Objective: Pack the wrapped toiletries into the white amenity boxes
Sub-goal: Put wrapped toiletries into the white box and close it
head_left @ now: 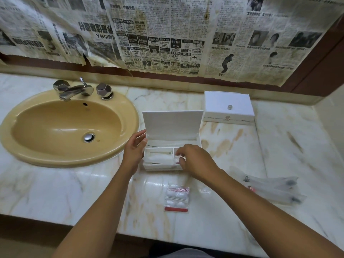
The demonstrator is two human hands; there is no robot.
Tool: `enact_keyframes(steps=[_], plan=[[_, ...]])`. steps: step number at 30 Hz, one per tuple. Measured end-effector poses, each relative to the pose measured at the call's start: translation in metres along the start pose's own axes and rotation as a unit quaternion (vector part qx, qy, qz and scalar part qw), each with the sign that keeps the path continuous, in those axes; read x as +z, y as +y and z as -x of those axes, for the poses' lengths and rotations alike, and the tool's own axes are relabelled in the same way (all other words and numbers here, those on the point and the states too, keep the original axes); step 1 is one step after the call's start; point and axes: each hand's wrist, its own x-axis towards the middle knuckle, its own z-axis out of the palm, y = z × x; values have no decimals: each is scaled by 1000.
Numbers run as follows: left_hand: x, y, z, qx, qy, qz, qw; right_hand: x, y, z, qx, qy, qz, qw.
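Observation:
An open white amenity box [172, 125] stands mid-counter, lid raised. Its left compartment holds wrapped white items [160, 157]. My left hand [135, 148] rests against the box's left wall, fingers apart. My right hand [193, 161] reaches over the right compartment, fingertips pinching a small clear packet [176, 160] with a bit of red in it. A second white amenity box [229, 107], shut, with a small round knob on its lid, sits behind to the right. A clear packet of cotton balls, swabs and a red file [176, 197] lies near the front edge. Clear-wrapped long items [273, 189] lie to the right.
A yellow sink [33, 146] with chrome taps [78, 89] fills the counter's left side. The marble counter [55, 192] ends in a front edge close to my body. Newspaper sheets [167, 34] cover the wall behind. A side wall rises at the far right.

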Motion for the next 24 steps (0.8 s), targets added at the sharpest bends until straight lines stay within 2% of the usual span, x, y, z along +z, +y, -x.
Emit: enact_keyframes(steps=[3,7,12,20,24], plan=[[0,0,0,4,3,0,1000,2,-14,26,-43,27,-16,999],[0,0,1,3,3,1,1000,29,-15,48,-40,-43,-10,998],[0,0,2,2,3,1,1000,60,-4,55,-33,-115,65,991],[0,1,2,-4,2,4,1000,61,0,51,-33,-86,56,994],[0,0,1,-1,5,6,1000,37,-9,46,-45,-34,33,998]])
